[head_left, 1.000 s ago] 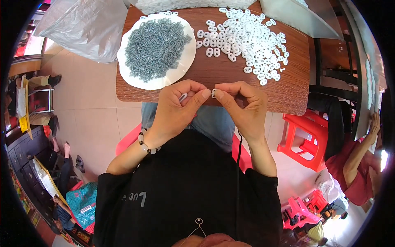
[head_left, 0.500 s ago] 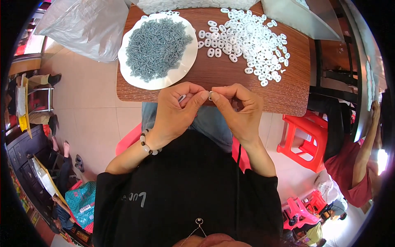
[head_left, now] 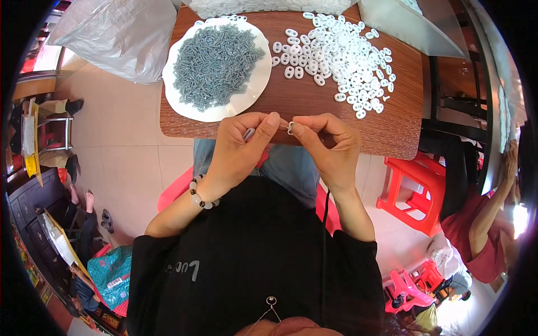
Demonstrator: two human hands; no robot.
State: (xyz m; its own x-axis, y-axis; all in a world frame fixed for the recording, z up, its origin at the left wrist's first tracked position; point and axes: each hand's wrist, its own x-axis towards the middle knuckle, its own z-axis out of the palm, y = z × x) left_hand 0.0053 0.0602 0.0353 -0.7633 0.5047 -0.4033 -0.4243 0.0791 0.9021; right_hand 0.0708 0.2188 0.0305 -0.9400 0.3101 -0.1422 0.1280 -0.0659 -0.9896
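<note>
The left hand [head_left: 238, 148] curls around a small pale oval piece [head_left: 249, 134]; what its fingertips pinch is unclear. Just beside, at three o'clock, the right hand's [head_left: 333, 151] fingers clamp a white, oval, holed plastic piece [head_left: 291, 129], probably light, stiff, slippery, best pinched by its rim. At eleven, a white, wavy-rimmed plate [head_left: 210, 115] holds grey-blue translucent tubes [head_left: 216, 67].

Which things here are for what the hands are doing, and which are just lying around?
Probably in use:
Left hand, holding a pale piece
Right hand, pinching a white piece
White two-holed pieces
Plate of grey-blue bits

Probably just around:
Red stool
Grey bag
Slippers
</note>
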